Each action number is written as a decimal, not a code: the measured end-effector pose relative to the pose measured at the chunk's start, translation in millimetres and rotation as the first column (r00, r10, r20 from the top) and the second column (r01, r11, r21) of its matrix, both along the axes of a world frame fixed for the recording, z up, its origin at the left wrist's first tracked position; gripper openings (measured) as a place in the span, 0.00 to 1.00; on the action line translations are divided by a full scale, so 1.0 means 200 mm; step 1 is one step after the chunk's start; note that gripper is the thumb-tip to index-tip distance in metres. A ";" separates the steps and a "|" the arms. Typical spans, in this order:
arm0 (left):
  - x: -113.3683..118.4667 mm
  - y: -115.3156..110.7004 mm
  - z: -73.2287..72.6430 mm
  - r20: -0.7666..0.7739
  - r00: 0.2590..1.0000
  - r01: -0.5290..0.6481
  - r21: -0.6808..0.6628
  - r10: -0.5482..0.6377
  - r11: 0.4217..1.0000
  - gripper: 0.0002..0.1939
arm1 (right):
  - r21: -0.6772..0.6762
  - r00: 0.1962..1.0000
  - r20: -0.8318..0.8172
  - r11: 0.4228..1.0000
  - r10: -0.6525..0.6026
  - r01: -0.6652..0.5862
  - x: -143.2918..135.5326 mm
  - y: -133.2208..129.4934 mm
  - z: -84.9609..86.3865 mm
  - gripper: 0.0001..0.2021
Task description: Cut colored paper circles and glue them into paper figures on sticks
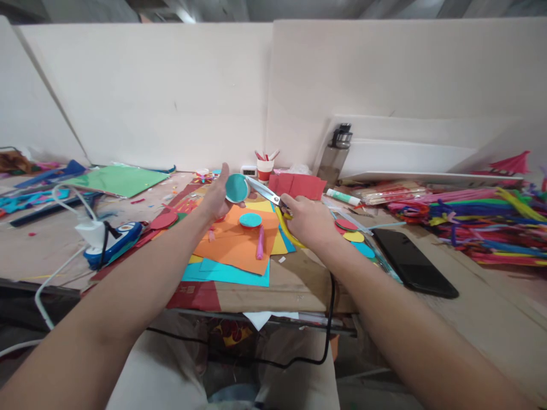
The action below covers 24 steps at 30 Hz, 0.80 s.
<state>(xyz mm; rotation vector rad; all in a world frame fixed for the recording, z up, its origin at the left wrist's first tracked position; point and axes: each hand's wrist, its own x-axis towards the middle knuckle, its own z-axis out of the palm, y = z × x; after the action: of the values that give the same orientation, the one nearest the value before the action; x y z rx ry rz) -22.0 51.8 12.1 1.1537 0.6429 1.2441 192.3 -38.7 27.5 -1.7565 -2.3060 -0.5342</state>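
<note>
A round teal piece is held up in my left hand, with the fingers behind it. My right hand grips the yellow-handled scissors, whose blades point left and reach the right edge of the teal piece. Below them, another teal disc lies on orange paper, near a pink stick-like piece. Blue sheets stick out from under the orange paper.
Right: a black phone, colored discs, a glue stick, a bottle and pipe cleaners. Behind: a cup of pens and red paper. Left: a blue power strip and green paper.
</note>
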 end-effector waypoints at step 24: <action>-0.03 0.02 0.02 -0.078 0.993 0.080 -0.099 -0.088 0.992 0.39 | 0.004 1.000 -0.027 1.000 0.010 -0.010 -0.01 0.00 -0.01 0.18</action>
<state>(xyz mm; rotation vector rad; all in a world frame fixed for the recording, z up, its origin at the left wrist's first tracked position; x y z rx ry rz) -27.9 55.0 15.9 1.1450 0.7004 1.0880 189.7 -38.3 25.9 -1.7391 -2.2929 -0.5091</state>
